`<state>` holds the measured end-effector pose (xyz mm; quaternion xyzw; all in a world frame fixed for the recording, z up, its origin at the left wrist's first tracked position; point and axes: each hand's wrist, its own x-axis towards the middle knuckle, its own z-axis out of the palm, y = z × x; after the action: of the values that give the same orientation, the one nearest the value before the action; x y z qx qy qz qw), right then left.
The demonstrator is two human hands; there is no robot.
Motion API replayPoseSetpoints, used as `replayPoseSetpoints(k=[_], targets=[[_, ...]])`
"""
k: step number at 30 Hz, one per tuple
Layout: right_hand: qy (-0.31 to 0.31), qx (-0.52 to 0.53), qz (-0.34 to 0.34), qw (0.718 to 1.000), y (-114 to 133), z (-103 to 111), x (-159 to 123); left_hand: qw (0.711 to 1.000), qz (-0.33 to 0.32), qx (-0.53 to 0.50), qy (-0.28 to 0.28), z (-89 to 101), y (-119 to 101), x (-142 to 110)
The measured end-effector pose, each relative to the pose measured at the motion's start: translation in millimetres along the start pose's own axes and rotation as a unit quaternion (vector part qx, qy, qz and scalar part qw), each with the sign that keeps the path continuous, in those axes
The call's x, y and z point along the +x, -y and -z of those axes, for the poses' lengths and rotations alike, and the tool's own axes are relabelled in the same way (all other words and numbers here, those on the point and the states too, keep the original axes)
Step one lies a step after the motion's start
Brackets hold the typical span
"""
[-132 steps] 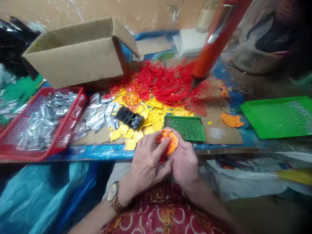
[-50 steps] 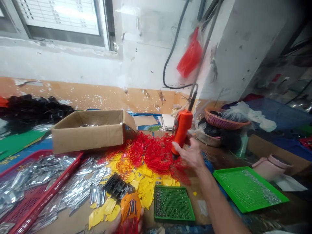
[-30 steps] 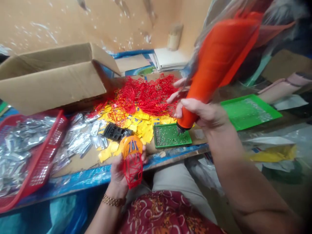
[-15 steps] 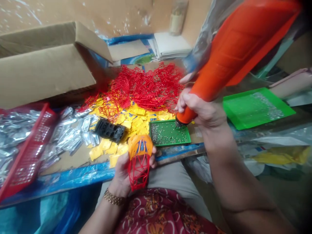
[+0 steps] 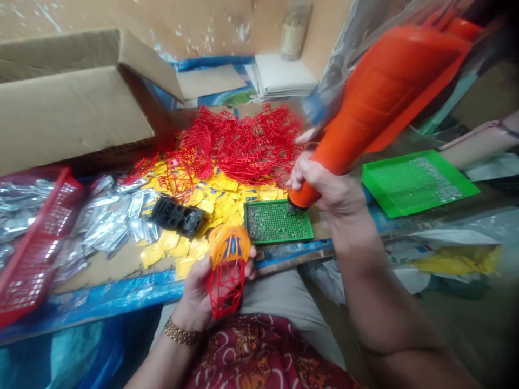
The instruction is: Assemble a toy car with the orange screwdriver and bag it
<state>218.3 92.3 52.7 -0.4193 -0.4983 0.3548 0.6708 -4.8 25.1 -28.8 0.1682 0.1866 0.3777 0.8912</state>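
My left hand (image 5: 199,289) grips a toy piece (image 5: 227,267) over my lap, an orange cap on top with a red plastic cage hanging below it. My right hand (image 5: 328,186) is wrapped around the lower end of a big orange electric screwdriver (image 5: 373,102). Its tip rests on the right edge of a small green tray (image 5: 279,224) full of tiny screws, at the table's front edge.
Piles of red cages (image 5: 239,143), yellow parts (image 5: 219,202) and silver packets (image 5: 111,224) cover the table. A black part (image 5: 176,216) lies among them. An open cardboard box (image 5: 77,102) stands at the back left, a red basket (image 5: 30,259) on the left, a larger green tray (image 5: 417,181) on the right.
The right hand reached for the hanging screwdriver, pulled it down and set its tip on the small green tray. The left hand keeps hold of the toy piece.
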Motion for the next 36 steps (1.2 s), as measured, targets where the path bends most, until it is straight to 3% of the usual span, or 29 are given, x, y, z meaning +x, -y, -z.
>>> replayPoseSetpoints(k=[12, 21, 36], targets=[[0.000, -0.001, 0.031, 1.000, -7.8, 2.3, -0.6, 1.000, -0.003, 0.012, 0.006, -0.1, -0.2, 1.7], [-0.017, 0.039, 0.053, 0.998, -9.5, -8.3, 1.8, 1.000, -0.003, 0.009, 0.014, 0.7, 0.4, 1.0], [0.001, -0.009, 0.060, 0.998, -22.0, -13.1, 1.3, 1.000, -0.006, 0.015, 0.005, -1.5, 1.3, 1.1]])
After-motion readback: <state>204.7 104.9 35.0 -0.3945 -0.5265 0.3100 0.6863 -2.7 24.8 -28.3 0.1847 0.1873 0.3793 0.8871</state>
